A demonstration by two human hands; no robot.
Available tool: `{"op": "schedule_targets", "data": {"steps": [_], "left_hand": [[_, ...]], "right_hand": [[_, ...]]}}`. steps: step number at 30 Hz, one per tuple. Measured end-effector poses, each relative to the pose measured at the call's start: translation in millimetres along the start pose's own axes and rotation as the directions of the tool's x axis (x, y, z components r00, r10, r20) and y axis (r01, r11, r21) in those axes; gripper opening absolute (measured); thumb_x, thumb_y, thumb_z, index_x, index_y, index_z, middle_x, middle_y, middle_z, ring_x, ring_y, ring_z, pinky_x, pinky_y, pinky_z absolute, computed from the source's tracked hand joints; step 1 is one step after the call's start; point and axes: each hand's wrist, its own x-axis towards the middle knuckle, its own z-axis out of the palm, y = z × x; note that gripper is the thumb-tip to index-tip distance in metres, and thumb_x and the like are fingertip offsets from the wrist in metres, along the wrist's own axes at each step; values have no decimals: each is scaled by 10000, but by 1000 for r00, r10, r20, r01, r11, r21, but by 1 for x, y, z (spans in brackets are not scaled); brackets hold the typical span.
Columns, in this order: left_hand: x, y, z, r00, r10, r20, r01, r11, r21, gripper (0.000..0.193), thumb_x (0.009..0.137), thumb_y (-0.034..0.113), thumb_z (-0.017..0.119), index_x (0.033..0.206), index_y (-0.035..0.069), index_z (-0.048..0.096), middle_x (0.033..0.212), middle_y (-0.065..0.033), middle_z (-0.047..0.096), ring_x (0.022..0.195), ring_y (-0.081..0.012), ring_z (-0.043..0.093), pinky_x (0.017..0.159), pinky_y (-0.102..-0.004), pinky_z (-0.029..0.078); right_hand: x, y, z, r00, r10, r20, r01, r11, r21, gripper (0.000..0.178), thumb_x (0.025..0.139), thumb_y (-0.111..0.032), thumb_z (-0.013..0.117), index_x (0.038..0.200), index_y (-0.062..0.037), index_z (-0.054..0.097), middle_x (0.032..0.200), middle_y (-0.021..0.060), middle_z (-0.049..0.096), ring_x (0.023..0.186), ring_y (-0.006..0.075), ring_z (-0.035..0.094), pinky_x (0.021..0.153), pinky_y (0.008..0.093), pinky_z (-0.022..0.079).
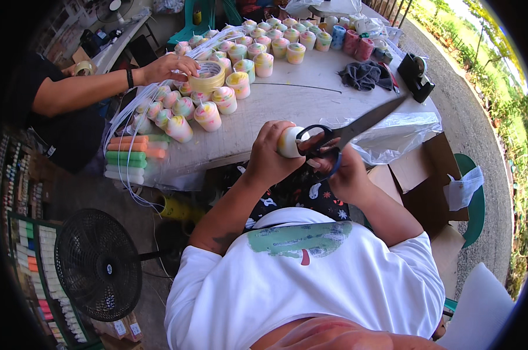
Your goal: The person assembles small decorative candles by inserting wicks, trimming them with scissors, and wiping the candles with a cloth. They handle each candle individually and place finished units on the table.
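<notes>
Near the table's front edge, my left hand [268, 153] grips a small pale candle [288, 143] with a yellowish tint, its end turned toward my right hand. My right hand [347, 170] is closed around the dark handles of a large pair of scissors [366, 121]. The long blades point up and to the right, away from the candle, and lie close together. The handle loops overlap the candle's right end, so I cannot tell whether they touch it. Beyond my hands stand many swirled pastel candles [207, 116] with white wicks.
Another person's hand [169, 68] rests by a stack of tape rolls [208, 80] at the left. Long white wicks [121, 125] hang over the table edge near coloured candle sticks [126, 156]. A dark cloth [363, 76], tape dispenser [415, 76], cardboard box [430, 169] and black fan [98, 263] surround me.
</notes>
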Motion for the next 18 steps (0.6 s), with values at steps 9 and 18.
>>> {"op": "schedule_targets", "data": {"steps": [9, 18], "left_hand": [[-2, -17, 0, 998, -47, -33, 48, 998, 41, 535, 582, 97, 766, 1064, 63, 537, 976, -136, 592, 889, -341, 602, 781, -421, 512], [-15, -17, -6, 961, -277, 14, 273, 935, -228, 484, 664, 147, 791, 1071, 62, 544, 968, -101, 618, 871, -275, 627, 785, -380, 510]], "right_hand": [[7, 11, 0, 996, 60, 68, -54, 995, -83, 340, 907, 57, 530, 1220, -42, 439, 1098, 96, 579, 974, 121, 550, 832, 264, 463], [19, -3, -4, 981, 171, 94, -192, 932, 306, 285, 877, -11, 622, 1139, -29, 511, 1028, 62, 579, 923, 139, 579, 840, 293, 477]]}}
